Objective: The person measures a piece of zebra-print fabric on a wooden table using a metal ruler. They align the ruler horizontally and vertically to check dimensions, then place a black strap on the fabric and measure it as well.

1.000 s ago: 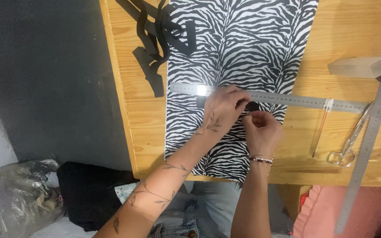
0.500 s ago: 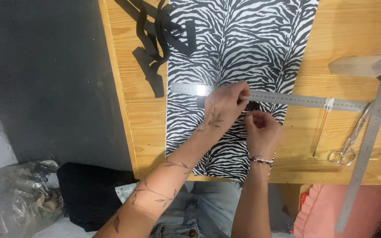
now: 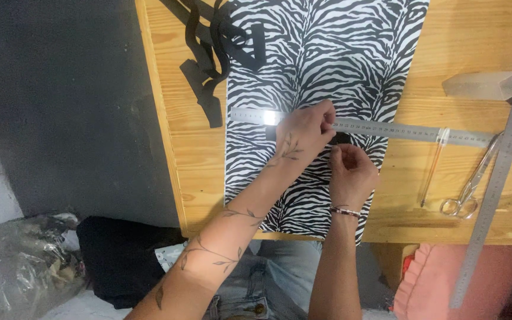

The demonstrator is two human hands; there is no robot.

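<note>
A zebra-print fabric (image 3: 321,53) lies spread on the wooden table (image 3: 197,154). A steel ruler (image 3: 398,130) lies across it. Just below the ruler a short black strip (image 3: 346,139) rests on the fabric. My left hand (image 3: 300,133), on a tattooed arm, lies over the ruler and the strip's left part, with its fingertips pinched at the strip. My right hand (image 3: 352,172), wearing a bead bracelet, pinches the strip's right end from below. Most of the strip is hidden under my left hand.
Black straps (image 3: 214,53) lie tangled at the table's far left. To the right are scissors (image 3: 472,184), a thin stick (image 3: 432,169), a clear box-shaped tube (image 3: 484,84) and a long metal straightedge (image 3: 499,178). A plastic bag (image 3: 19,261) and dark cloth (image 3: 114,255) lie on the floor.
My left hand has crept slightly right along the ruler, and its fingers have closed nearer to my right hand. Nothing else has moved.
</note>
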